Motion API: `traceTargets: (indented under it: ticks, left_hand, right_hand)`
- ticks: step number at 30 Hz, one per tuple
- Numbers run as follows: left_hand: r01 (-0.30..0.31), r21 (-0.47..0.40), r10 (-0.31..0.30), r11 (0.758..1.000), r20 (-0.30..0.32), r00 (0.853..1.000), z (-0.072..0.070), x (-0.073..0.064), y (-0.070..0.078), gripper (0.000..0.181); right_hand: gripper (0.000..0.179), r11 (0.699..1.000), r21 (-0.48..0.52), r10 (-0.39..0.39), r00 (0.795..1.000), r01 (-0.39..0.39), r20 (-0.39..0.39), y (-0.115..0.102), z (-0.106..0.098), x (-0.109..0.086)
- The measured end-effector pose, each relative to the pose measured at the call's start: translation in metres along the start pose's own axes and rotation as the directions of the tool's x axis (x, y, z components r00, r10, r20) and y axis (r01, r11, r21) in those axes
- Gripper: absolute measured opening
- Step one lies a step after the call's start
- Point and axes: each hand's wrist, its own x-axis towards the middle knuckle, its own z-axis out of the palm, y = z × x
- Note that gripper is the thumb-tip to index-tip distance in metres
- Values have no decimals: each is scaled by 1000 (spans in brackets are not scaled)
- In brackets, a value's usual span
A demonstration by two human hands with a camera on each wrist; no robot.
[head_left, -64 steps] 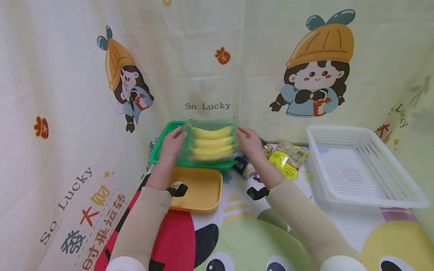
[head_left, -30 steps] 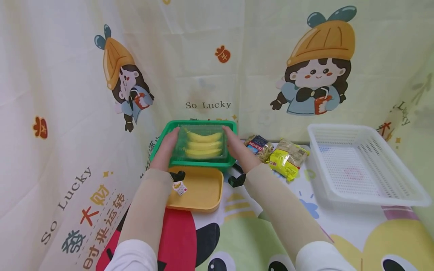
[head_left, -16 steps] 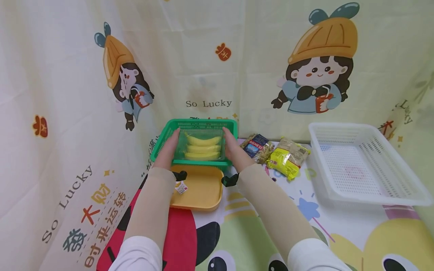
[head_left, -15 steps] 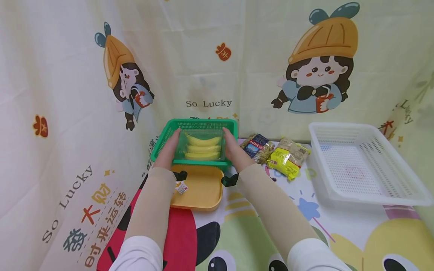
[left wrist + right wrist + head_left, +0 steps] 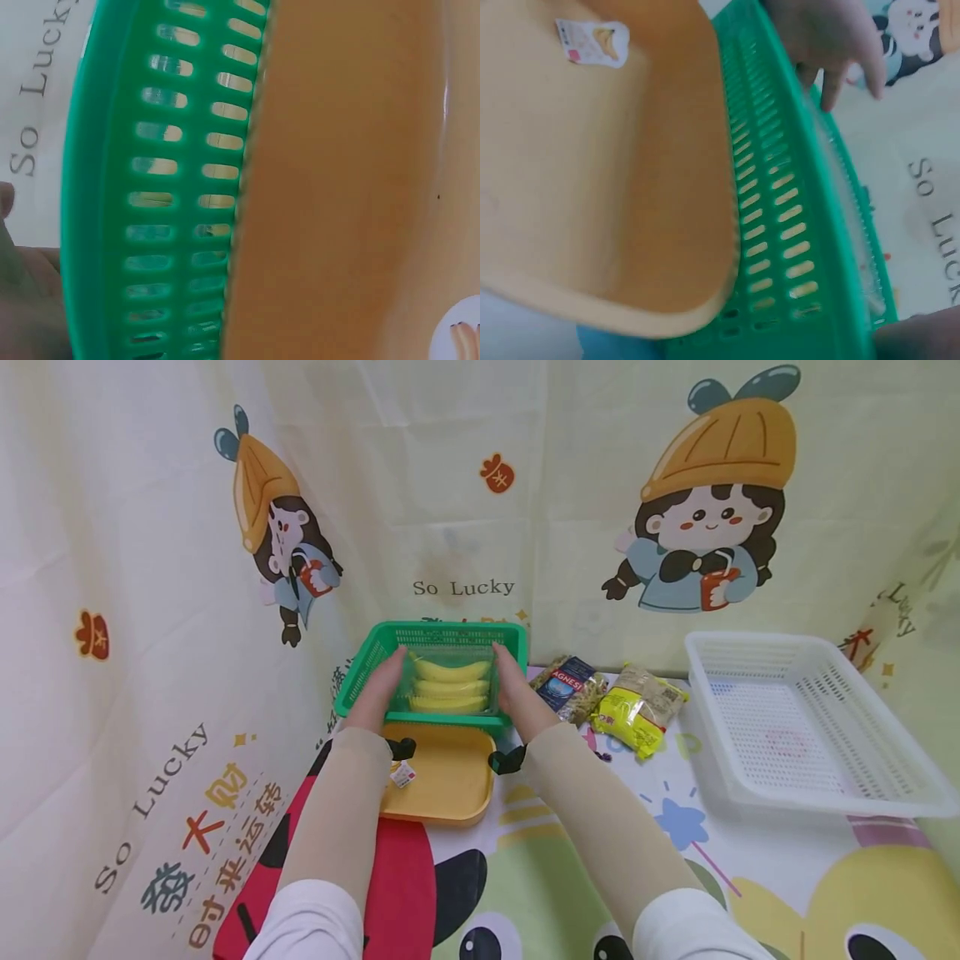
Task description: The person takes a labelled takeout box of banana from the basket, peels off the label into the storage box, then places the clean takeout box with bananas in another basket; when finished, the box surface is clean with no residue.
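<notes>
A clear plastic box (image 5: 454,653) with several yellow bananas (image 5: 450,687) in it sits inside the green slotted basket (image 5: 457,633). My left hand (image 5: 377,693) grips the box's left side, reaching over the basket's edge. On the other side my right hand (image 5: 522,697) holds the box's right end, with the thumb along its upper edge. From the right wrist view, fingers of the left hand (image 5: 829,41) hang over the basket's far rim. In both wrist views the basket wall hides most of the box; the bananas show through its slots.
A yellow-orange tray (image 5: 446,777) with a banana label (image 5: 402,774) stands right in front of the basket. To the right lie a blue-labelled pasta bag (image 5: 566,683) and a yellow bag (image 5: 636,714). A white plastic basket (image 5: 697,727) stands farther right.
The banana box, held up in front of the green basket at first, has gone down into it between both hands. Lately it and the left hand have shifted only slightly.
</notes>
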Motion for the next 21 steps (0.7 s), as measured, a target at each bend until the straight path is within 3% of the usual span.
traceTargets:
  ticks: [3, 7, 9, 12, 14, 16, 19, 21]
  left_hand:
    - [-65, 120, 67, 991, -14, 998, 1, -3, 4, 85]
    - [-187, 232, 193, 955, -6, 981, 2, -11, 12, 82]
    - [-267, 290, 279, 919, 0, 960, 5, -18, 18, 79]
    - [-362, 435, 400, 824, 6, 917, 14, -35, 30, 73]
    - [-400, 535, 466, 744, 13, 885, 22, -52, 37, 70]
    - [-422, 625, 518, 657, 32, 855, 31, -70, 42, 68]
    - [-455, 698, 568, 552, 84, 819, 46, -93, 44, 68]
    - [-465, 726, 575, 507, 118, 809, 55, -104, 41, 69]
  right_hand:
    - [68, 996, -6, -86, 996, 86, 33, -3, -4, -8]
    - [62, 977, -68, -191, 973, 201, 130, -11, -21, -23]
    - [60, 959, -139, -224, 962, 246, 159, -17, -33, -31]
    - [57, 910, -290, -262, 953, 297, 153, -26, -51, -46]
    - [56, 842, -428, -293, 944, 329, 151, -31, -64, -58]
    - [56, 752, -558, -319, 934, 351, 158, -34, -78, -72]
    - [59, 575, -722, -354, 912, 386, 206, -35, -100, -94]
    - [60, 467, -787, -374, 897, 403, 237, -33, -114, -107]
